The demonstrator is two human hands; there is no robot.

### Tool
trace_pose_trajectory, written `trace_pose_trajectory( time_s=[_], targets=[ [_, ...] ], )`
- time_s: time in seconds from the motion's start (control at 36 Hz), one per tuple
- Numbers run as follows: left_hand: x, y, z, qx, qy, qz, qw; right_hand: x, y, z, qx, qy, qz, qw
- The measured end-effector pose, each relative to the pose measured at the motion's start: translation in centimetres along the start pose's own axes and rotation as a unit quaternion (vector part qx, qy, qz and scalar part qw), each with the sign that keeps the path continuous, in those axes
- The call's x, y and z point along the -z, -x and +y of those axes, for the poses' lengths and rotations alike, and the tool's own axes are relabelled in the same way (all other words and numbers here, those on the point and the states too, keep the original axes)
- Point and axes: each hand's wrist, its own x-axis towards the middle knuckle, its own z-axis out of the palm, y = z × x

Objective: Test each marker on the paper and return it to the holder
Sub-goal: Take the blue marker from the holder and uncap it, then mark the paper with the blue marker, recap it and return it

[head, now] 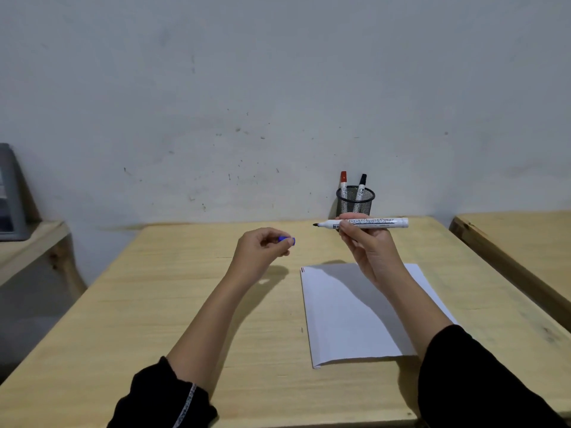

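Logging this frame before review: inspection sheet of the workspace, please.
Surface: wooden table, bare apart from the paper.
Job's things: paper flat, small marks at its top left corner; uncapped marker held level above it; holder at the wall with two capped markers, red and black.
Clutter: nothing seen.
Grips: right hand holds the marker; left hand pinches a blue cap.
Cables: nothing seen.
Surroundings: scuffed wall; second table right; grey bin left.

An uncapped white board marker (367, 223) is held level, tip leftward, above white paper (349, 316) bearing short red strokes at its corner. Its apparently blue cap (285, 239) is apart. Red-capped marker (343, 180) and black-capped marker (361, 185) stand in the mesh holder (355, 202).
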Motion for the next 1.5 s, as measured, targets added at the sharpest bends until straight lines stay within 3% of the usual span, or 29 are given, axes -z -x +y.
trace_pose_trajectory(
  time_s=[0.11,0.36,0.58,0.69,0.83,0.89,0.97,1.08,1.25,1.5],
  targets=[
    [0.6,-0.5,-1.9,0.045,-0.120,-0.007,0.992,0.4,0.0,0.4,-0.008,0.017,0.018,1.000],
    [-0.2,-0.8,-3.9,0.081,-0.241,-0.065,0.965,1.6,0.2,1.3,-0.016,0.056,0.033,0.998],
    [-0.7,-1.6,-4.3,0.089,-0.259,-0.087,0.958,1.8,0.1,1.6,-0.020,0.061,0.035,0.997],
    [-0.7,-1.1,-4.2,0.076,-0.239,-0.051,0.967,1.7,0.0,1.5,-0.022,0.045,0.031,0.998],
    [-1.3,1.9,-2.8,-0.010,-0.211,0.070,0.975,1.1,-0.2,1.3,-0.020,0.036,0.030,0.999],
    [-1.8,3.5,-2.5,-0.057,-0.233,0.032,0.970,0.9,-0.5,1.4,-0.023,0.032,0.034,0.999],
    [-2.5,5.4,-2.9,-0.111,-0.288,-0.091,0.947,0.5,-0.9,2.1,-0.032,0.032,0.038,0.998],
    [-3.0,6.0,-3.7,-0.110,-0.328,-0.161,0.924,-0.1,-1.1,3.5,-0.040,0.070,0.037,0.996],
    [-3.2,6.1,-4.0,-0.089,-0.357,-0.180,0.912,-1.1,-1.1,5.7,-0.069,0.171,0.075,0.980],
    [-3.6,5.9,-4.4,-0.085,-0.377,-0.173,0.906,-1.3,-0.3,6.9,-0.060,0.176,0.134,0.973]
  ],
)
